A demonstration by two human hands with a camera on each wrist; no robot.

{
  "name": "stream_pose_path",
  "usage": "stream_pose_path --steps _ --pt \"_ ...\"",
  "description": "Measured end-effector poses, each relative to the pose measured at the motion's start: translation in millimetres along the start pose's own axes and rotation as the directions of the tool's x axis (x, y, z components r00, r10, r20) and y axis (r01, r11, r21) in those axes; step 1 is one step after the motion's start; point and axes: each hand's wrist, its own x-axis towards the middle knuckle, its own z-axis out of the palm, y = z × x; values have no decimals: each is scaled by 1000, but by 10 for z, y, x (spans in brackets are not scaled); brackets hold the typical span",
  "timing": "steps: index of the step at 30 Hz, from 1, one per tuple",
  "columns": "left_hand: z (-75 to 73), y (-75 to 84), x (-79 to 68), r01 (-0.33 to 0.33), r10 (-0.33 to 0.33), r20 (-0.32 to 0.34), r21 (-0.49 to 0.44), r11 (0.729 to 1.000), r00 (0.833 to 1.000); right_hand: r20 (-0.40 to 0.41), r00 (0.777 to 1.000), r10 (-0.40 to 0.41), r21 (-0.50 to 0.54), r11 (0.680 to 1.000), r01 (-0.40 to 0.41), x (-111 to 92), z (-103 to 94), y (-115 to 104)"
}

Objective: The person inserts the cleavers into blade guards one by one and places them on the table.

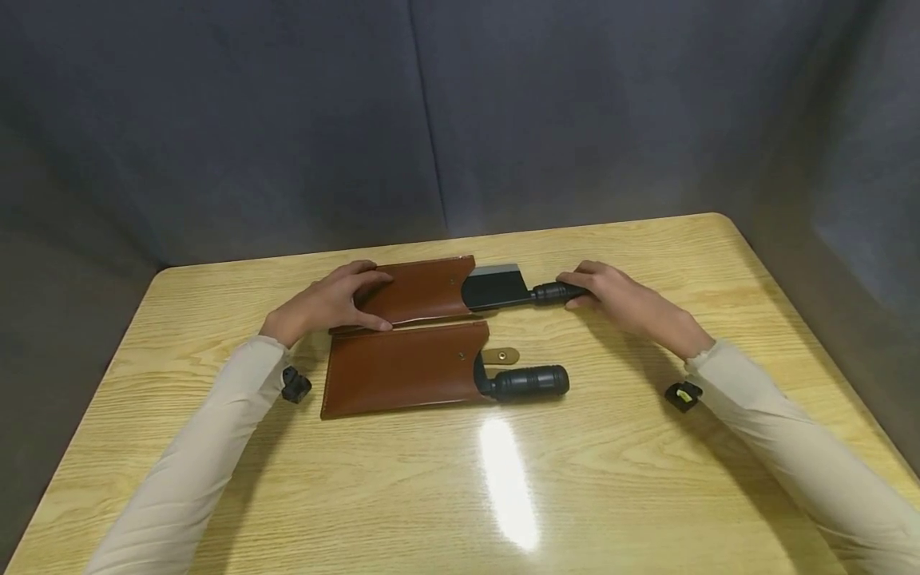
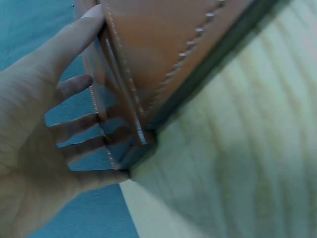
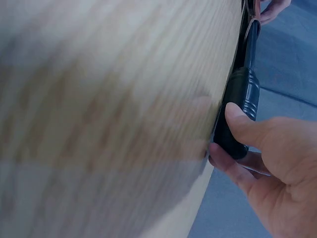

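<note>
In the head view a cleaver [image 1: 497, 287] with a dark blade lies partly inside the farther brown leather sheath [image 1: 424, 286]. My left hand [image 1: 327, 299] holds that sheath near its closed end, thumb along the near edge and fingers spread across the top. Its stitched leather [image 2: 94, 99] shows under the fingers in the left wrist view. My right hand [image 1: 614, 295] grips the end of the cleaver's black handle [image 3: 235, 104], thumb on one side and fingers on the other. Nearer to me lies a second brown sheath [image 1: 402, 371], with another black handle [image 1: 532, 382] sticking out.
A tan strap with a snap [image 1: 501, 356] extends from the nearer sheath's mouth. Everything lies on a wood-grain table [image 1: 345, 487]. Behind its far edge hangs a dark grey curtain [image 1: 302, 128].
</note>
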Motion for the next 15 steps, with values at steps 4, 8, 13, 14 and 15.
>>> stream_pose_path --steps 4,8,13,14,15 --pt "23 -11 -7 -16 17 -42 21 1000 999 -11 1000 1 7 1000 -1 -15 15 1" --pt "25 -17 -10 -23 25 -67 29 999 997 -33 999 -7 16 1000 7 -6 31 -9" --pt "49 -7 -1 -6 10 -81 48 999 997 -59 997 -43 43 998 45 70 119 -93" --pt "58 4 4 -4 8 -85 52 999 996 -61 997 -49 40 998 52 93 137 -123" --pt "67 17 8 -1 6 -89 54 999 996 -57 997 -48 45 998 50 115 151 -155"
